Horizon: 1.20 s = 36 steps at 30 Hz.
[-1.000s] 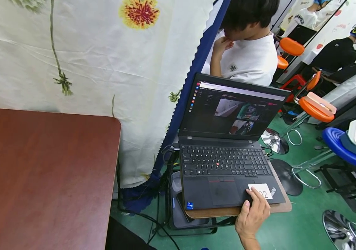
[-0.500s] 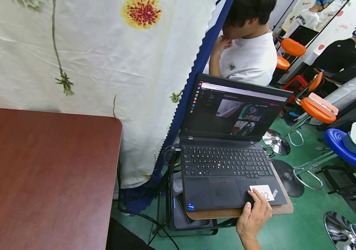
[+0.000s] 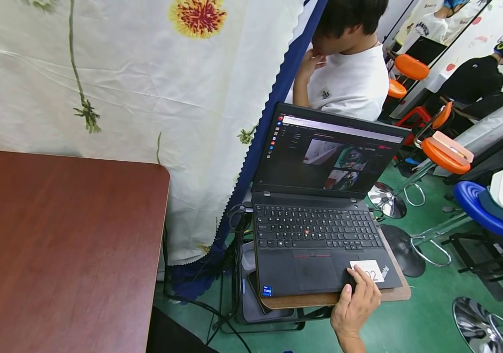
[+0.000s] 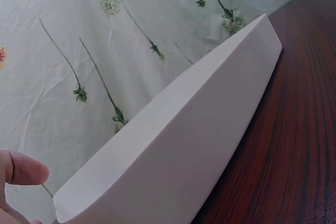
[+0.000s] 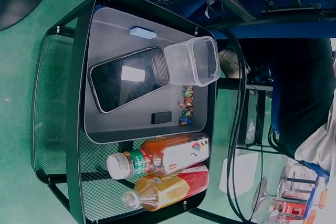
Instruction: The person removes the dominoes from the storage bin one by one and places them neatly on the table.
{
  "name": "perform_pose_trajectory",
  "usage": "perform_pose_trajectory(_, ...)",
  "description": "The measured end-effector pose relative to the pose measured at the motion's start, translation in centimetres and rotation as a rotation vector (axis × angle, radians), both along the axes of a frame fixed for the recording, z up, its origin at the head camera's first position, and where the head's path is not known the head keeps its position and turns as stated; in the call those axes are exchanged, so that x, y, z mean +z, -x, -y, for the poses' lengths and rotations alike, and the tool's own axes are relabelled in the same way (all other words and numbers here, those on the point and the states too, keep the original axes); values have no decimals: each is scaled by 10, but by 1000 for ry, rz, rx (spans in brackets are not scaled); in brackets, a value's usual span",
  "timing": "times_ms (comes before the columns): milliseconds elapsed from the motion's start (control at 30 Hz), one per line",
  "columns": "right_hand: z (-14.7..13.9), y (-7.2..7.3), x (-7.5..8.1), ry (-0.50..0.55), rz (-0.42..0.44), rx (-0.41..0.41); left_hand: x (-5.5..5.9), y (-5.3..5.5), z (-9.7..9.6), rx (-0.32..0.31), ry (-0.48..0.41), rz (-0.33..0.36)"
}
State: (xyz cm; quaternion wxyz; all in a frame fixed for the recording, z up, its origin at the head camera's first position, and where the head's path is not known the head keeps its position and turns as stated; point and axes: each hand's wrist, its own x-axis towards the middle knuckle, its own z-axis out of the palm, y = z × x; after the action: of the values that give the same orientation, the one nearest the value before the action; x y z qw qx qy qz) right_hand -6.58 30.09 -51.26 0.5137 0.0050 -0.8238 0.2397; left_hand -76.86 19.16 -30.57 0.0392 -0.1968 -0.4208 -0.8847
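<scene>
In the head view my right hand (image 3: 355,306) reaches over the front right corner of an open black laptop (image 3: 315,269). Its fingertips touch a white card (image 3: 368,270) on the palm rest, and the thumb lies at the front edge. What lies under the palm is hidden. Only part of my left hand (image 4: 18,182) shows, at the lower left of the left wrist view, the thumb extended. Beside it a long white tray-like object (image 4: 178,140) with a rounded end extends along a dark red-brown table (image 4: 299,103). The left hand is outside the head view.
Below the laptop, a cart holds a grey tray (image 5: 118,30) with a phone (image 5: 128,80) and plastic tub (image 5: 191,62). Two bottles (image 5: 184,153) lie beside the tray. A flowered curtain (image 3: 123,88) hangs behind the table. A person (image 3: 350,78) sits beyond the laptop; stools (image 3: 485,208) stand right.
The head view shifts slightly. My right hand keeps its place on the laptop's corner, and the screen looks the same.
</scene>
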Motion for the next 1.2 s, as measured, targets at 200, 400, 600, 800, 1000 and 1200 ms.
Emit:
perform_pose_trajectory(200, 0, -1, 0, -3, 1, 4, 2, -9, 1, 10, 25, -14)
perform_pose_trajectory(400, 0, -4, 0, 1, 5, 9, 1, -20, -1, 11, 58, -18)
perform_pose_trajectory(600, 1, -4, 0, -11, 24, 3, 0, -16, -6, 18, 50, -18)
perform_pose_trajectory(800, 1, -5, 0, -7, 31, 3, 0, -11, -8, 87, 58, -21)
perform_pose_trajectory(1000, 0, -8, 0, -1, 29, 2, -8, -1, -13, 138, 38, -23)
perform_pose_trajectory(1200, 2, -6, 1, -1, 32, 3, -8, -1, -11, 170, -46, -79)
